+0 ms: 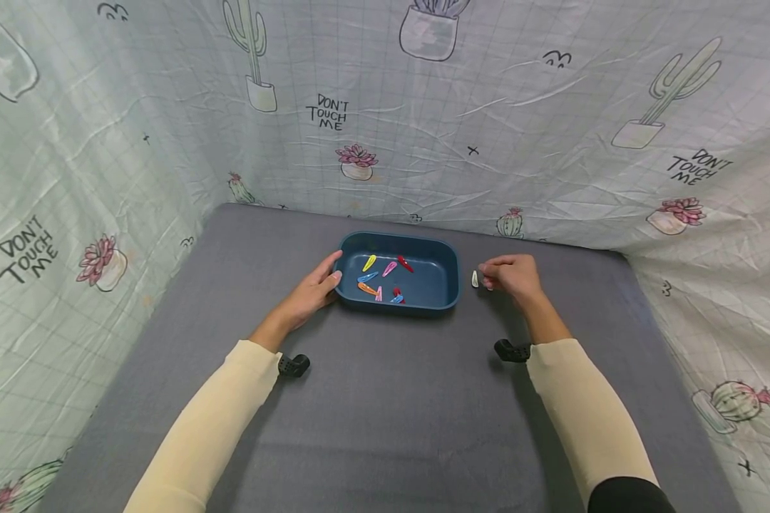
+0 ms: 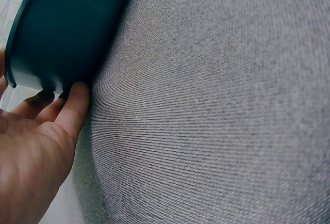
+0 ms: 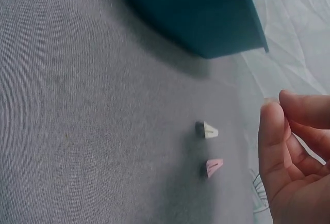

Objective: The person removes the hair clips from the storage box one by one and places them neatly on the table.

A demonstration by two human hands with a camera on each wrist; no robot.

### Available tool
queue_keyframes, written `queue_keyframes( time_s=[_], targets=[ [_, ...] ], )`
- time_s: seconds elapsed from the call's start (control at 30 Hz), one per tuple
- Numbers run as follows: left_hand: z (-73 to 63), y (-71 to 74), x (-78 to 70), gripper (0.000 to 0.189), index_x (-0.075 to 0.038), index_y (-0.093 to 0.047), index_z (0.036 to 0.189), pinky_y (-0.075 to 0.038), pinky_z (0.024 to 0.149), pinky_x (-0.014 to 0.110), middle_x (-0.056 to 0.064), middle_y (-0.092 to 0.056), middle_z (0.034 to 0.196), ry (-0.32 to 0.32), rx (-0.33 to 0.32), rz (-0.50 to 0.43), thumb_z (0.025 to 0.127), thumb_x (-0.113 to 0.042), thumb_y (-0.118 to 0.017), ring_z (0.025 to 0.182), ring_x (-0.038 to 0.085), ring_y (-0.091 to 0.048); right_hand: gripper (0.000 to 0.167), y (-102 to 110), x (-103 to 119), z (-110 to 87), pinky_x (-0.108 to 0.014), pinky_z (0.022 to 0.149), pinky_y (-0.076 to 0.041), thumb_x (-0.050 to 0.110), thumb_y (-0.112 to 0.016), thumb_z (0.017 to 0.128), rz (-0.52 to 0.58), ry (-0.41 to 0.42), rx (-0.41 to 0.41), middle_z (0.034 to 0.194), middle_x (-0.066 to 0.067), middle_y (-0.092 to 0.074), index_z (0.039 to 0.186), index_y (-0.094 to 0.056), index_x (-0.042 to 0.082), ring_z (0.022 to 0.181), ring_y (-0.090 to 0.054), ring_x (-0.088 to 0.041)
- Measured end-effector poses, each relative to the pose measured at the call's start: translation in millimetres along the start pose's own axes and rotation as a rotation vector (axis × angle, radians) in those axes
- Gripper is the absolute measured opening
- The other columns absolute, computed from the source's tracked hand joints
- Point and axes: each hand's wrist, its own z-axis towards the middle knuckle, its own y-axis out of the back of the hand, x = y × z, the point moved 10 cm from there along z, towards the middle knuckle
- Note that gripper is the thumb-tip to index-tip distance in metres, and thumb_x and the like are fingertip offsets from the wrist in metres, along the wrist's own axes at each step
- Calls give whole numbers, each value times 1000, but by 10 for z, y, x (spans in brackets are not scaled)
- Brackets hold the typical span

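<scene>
A dark blue rectangular tray [image 1: 394, 308] holds several snap hair clips in yellow, pink, red, blue and orange. My left hand [image 1: 311, 290] grips the tray's left end, its thumb and fingers spread along the rim and end wall. To the right of the tray, a white hair clip [image 1: 475, 278] and a pink hair clip [image 3: 213, 166] lie on the grey cloth. Just over these two is my right hand [image 1: 512, 275], fingers curled and thumb tip close to the index fingertip. Nothing shows between those tips in the right wrist view.
Grey cloth [image 1: 385, 413] covers the table. A pale curtain [image 1: 475, 107] printed with cacti hangs behind the table and along both sides. Each wrist carries a small black camera mount [image 1: 293, 365], close above the cloth.
</scene>
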Motion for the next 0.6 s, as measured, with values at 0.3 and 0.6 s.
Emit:
queue_keyframes(
  time_s=[0.3, 0.6],
  targets=[
    [-6, 0, -3, 61, -20, -7, 170, -24, 126, 64, 12, 3, 177, 9, -1, 8, 116, -24, -35, 164, 36, -10, 33, -129, 155, -40, -28, 60, -58, 11, -73, 98, -33, 58, 27, 73, -1, -73, 119, -69, -14, 61, -65, -8],
    [-14, -13, -18, 61, -20, -7, 170, -23, 126, 64, 12, 3, 177, -3, 8, -12, 116, -24, -34, 163, 36, -10, 29, -239, 251, -55, -26, 51, -48, 14, -73, 98, -100, 79, 38, 67, 4, -72, 115, -72, -9, 60, -69, -9]
  ],
)
